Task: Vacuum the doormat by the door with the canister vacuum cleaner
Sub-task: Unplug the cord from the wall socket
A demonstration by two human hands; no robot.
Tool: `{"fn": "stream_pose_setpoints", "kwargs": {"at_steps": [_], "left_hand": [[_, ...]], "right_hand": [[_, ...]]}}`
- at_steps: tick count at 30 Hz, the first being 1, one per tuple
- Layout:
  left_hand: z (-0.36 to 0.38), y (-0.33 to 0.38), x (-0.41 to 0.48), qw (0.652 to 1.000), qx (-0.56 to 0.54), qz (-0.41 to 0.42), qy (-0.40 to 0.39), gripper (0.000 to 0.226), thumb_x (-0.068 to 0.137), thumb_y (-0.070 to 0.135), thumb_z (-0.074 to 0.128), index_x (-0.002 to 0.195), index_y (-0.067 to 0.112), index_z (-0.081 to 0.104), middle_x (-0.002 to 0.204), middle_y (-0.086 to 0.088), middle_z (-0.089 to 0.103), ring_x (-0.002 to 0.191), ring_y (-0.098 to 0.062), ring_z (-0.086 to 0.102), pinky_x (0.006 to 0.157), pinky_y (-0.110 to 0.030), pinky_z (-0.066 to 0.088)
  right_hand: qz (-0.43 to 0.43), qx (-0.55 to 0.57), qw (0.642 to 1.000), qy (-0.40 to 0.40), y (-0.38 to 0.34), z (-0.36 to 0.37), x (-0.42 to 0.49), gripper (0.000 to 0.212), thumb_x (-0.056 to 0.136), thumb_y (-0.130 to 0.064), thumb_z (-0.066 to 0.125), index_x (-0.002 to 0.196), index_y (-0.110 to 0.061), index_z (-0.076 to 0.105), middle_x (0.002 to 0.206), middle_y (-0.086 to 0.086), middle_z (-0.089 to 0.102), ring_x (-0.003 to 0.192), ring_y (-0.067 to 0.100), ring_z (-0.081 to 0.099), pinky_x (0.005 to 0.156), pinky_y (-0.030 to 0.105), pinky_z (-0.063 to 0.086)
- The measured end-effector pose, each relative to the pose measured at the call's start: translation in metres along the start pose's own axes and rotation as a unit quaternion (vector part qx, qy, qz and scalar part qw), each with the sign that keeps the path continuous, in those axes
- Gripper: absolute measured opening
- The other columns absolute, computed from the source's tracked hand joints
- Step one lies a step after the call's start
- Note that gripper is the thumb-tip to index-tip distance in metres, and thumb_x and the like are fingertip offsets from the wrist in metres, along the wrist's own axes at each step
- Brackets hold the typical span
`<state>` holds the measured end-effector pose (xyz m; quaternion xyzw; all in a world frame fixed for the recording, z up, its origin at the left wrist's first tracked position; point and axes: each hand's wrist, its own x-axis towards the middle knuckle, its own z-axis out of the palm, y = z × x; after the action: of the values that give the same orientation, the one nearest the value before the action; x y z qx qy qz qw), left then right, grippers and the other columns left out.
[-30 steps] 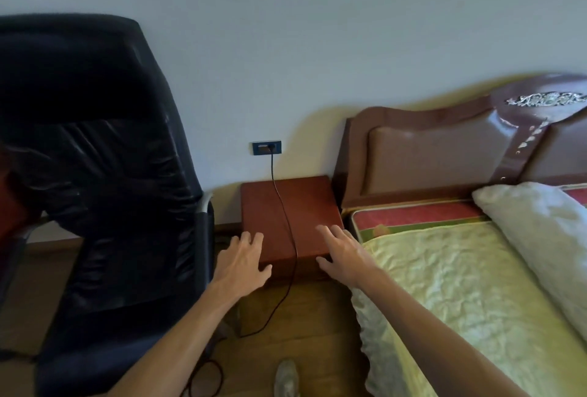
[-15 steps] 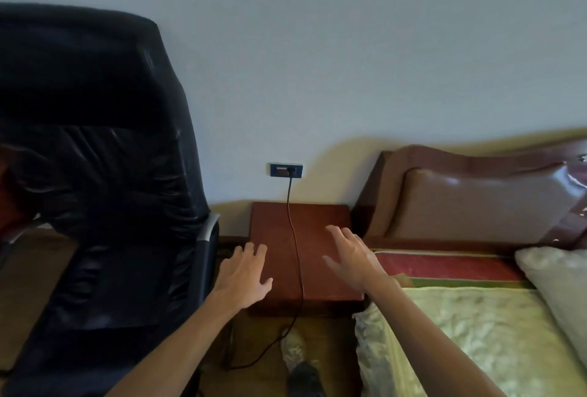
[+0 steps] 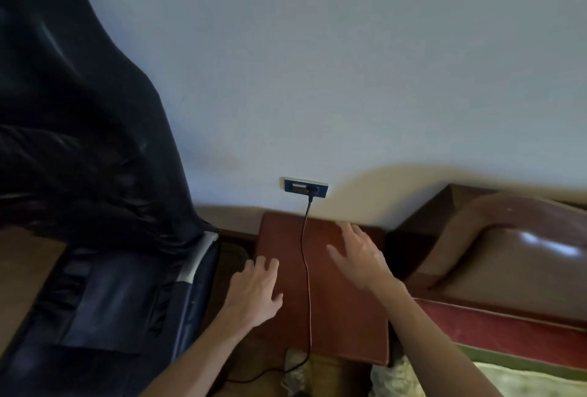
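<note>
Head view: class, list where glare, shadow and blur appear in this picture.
Head view: white glare on the headboard; its soft shadow falls on the wall; right hand and left hand look slightly blurred; the black chair is very dark.

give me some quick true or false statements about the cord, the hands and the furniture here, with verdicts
1. A black cord is plugged into the wall outlet. True.
2. The right hand grips the cord. False: its fingers are spread and hold nothing, right of the cord.
3. The cord runs across the nightstand top. True.
4. The black chair stands right of the nightstand. False: it stands left of it.
5. The left hand holds nothing. True.
</note>
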<state>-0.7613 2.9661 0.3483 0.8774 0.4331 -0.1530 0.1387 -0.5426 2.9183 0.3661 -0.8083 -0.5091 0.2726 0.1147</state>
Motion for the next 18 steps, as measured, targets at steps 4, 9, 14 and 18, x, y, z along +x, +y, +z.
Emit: {"fn": "stream_pose_setpoints", "kwargs": {"at_steps": [4, 9, 14, 18], "left_hand": [[0.013, 0.005, 0.061, 1.000, -0.013, 0.000, 0.001, 0.059, 0.094, 0.049, 0.053, 0.140, 0.016, 0.035, 0.131, -0.006, 0.050, 0.114, -0.023, 0.053, 0.083, -0.034, 0.053], [0.043, 0.012, 0.128, 0.998, -0.059, 0.003, 0.018, 0.052, 0.097, 0.046, 0.050, 0.138, 0.016, 0.037, 0.125, -0.005, 0.054, 0.110, -0.021, 0.058, 0.082, -0.033, 0.055], [0.083, 0.016, 0.156, 0.980, -0.193, -0.010, 0.038, 0.045, 0.102, 0.039, 0.044, 0.141, 0.019, 0.037, 0.116, -0.002, 0.062, 0.101, -0.016, 0.065, 0.080, -0.026, 0.051], [0.106, 0.016, 0.161, 0.952, -0.291, -0.012, 0.098, 0.019, 0.102, 0.031, 0.048, 0.116, 0.020, 0.053, 0.092, 0.006, 0.066, 0.080, -0.010, 0.068, 0.070, -0.033, 0.058]], "right_hand": [[0.015, 0.013, 1.000, 0.023, -0.001, 0.015, 0.057, 0.048, 0.097, -0.041, 0.050, 0.138, -0.018, 0.041, 0.131, 0.004, 0.053, 0.122, 0.026, 0.050, 0.092, 0.040, 0.045], [0.039, 0.038, 0.997, 0.055, -0.005, 0.048, 0.119, 0.044, 0.098, -0.042, 0.050, 0.131, -0.013, 0.049, 0.123, 0.006, 0.058, 0.115, 0.027, 0.053, 0.089, 0.040, 0.047], [0.083, 0.066, 0.991, 0.087, -0.009, 0.077, 0.156, 0.038, 0.096, -0.044, 0.050, 0.114, -0.011, 0.061, 0.107, 0.006, 0.067, 0.103, 0.029, 0.059, 0.078, 0.037, 0.047], [0.114, 0.114, 0.978, 0.131, -0.006, 0.089, 0.175, 0.031, 0.093, -0.042, 0.053, 0.093, -0.013, 0.066, 0.086, 0.006, 0.069, 0.086, 0.031, 0.063, 0.068, 0.036, 0.049]]}}
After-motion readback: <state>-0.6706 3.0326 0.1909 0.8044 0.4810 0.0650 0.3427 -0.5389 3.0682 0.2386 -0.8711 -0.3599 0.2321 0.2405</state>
